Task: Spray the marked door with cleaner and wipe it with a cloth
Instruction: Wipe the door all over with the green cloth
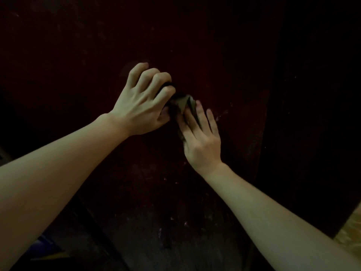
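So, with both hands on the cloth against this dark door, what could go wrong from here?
1. The cloth is bunched small between the left hand and the right hand, so each stroke may clean only a narrow strip.
2. The door is very dark and dimly lit; pale marks low on it may be overlooked.
3. No spray bottle is in view, so the surface may be wiped too dry.

Two hands — left hand [140, 106], right hand [201, 137] — one cloth [182, 104], one door [214, 55].

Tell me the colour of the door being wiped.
Dark reddish-brown door with pale specks, seen in the dim head view.
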Demonstrator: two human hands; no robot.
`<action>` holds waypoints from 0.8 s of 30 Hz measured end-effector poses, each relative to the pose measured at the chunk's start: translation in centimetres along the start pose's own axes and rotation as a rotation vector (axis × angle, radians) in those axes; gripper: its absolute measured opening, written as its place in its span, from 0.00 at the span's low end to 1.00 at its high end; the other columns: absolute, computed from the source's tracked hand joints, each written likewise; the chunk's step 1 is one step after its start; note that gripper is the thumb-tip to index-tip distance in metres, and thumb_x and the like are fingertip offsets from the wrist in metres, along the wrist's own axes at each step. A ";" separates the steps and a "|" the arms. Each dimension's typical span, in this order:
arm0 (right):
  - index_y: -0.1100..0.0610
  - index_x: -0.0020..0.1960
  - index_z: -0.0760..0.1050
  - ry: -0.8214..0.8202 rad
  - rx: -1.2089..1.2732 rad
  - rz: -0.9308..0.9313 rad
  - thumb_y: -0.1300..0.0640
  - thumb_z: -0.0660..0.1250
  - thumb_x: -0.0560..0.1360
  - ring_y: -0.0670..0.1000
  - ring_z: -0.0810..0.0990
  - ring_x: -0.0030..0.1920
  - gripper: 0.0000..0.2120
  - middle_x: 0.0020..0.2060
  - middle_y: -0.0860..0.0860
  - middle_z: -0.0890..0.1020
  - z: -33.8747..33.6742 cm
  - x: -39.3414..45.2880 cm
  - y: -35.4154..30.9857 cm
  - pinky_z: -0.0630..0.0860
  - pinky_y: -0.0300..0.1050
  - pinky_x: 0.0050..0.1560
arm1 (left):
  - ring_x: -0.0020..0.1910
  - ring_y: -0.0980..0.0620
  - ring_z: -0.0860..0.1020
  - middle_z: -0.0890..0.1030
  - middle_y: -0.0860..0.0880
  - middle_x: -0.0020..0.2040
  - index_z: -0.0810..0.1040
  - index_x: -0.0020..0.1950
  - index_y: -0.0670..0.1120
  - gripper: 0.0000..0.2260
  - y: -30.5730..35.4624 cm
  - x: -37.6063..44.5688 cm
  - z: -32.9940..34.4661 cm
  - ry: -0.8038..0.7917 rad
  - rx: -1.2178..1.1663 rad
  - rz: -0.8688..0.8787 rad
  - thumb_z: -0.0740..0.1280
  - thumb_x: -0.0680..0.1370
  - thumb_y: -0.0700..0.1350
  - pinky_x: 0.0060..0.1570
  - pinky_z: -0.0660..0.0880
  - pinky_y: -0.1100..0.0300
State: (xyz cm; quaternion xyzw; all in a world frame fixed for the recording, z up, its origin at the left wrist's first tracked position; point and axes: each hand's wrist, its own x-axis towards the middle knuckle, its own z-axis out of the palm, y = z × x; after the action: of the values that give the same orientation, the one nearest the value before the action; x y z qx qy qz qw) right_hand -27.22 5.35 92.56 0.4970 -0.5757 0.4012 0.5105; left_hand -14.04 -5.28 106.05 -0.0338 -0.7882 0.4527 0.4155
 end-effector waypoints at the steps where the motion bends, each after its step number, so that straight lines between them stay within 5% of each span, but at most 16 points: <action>1: 0.58 0.67 0.77 -0.035 0.001 -0.013 0.62 0.60 0.82 0.60 0.67 0.73 0.15 0.69 0.54 0.74 -0.2 -2.0 0.5 0.62 0.59 0.74 | 0.59 0.42 0.67 0.67 0.44 0.59 0.71 0.57 0.42 0.16 0.0 0.0 0.0 -0.011 0.000 0.002 0.63 0.74 0.50 0.67 0.60 0.43; 5: 0.58 0.62 0.81 -0.108 -0.005 -0.051 0.61 0.58 0.83 0.59 0.69 0.72 0.15 0.64 0.54 0.79 -1.3 -4.7 1.6 0.64 0.59 0.73 | 0.59 0.42 0.67 0.69 0.43 0.59 0.71 0.57 0.42 0.16 0.2 0.5 -0.2 -0.030 0.001 0.034 0.63 0.74 0.50 0.67 0.60 0.43; 9: 0.58 0.67 0.76 0.001 0.015 -0.013 0.60 0.61 0.82 0.59 0.68 0.73 0.15 0.69 0.55 0.75 -1.1 1.0 1.0 0.62 0.60 0.74 | 0.57 0.42 0.69 0.75 0.41 0.57 0.72 0.57 0.41 0.14 1.1 2.6 0.4 0.006 0.004 0.063 0.60 0.77 0.50 0.66 0.62 0.44; 14: 0.58 0.69 0.74 0.075 0.034 0.026 0.59 0.62 0.82 0.60 0.67 0.73 0.16 0.70 0.55 0.71 -0.6 1.3 2.9 0.63 0.59 0.74 | 0.56 0.42 0.69 0.74 0.41 0.56 0.72 0.57 0.41 0.13 1.6 4.1 0.9 0.041 0.003 0.052 0.61 0.76 0.48 0.65 0.61 0.45; 19: 0.59 0.61 0.81 -0.061 -0.027 -0.003 0.63 0.63 0.79 0.61 0.67 0.73 0.13 0.63 0.57 0.80 -1.4 -6.3 5.3 0.62 0.57 0.74 | 0.57 0.43 0.68 0.68 0.44 0.57 0.73 0.56 0.42 0.14 1.9 4.0 0.9 0.024 0.006 0.037 0.63 0.74 0.48 0.66 0.60 0.45; 24: 0.59 0.67 0.76 0.014 -0.023 0.032 0.60 0.58 0.83 0.60 0.66 0.73 0.16 0.68 0.57 0.75 -2.5 -0.5 5.1 0.62 0.58 0.75 | 0.57 0.42 0.67 0.68 0.44 0.58 0.73 0.56 0.42 0.17 3.0 5.5 1.4 0.002 -0.002 0.057 0.63 0.74 0.52 0.65 0.60 0.44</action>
State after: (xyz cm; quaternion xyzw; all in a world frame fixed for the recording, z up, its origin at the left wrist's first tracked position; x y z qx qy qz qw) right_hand -31.78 8.81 92.72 0.4790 -0.5847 0.4060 0.5137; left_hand -19.54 -2.11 106.90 -0.0568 -0.7870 0.4636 0.4031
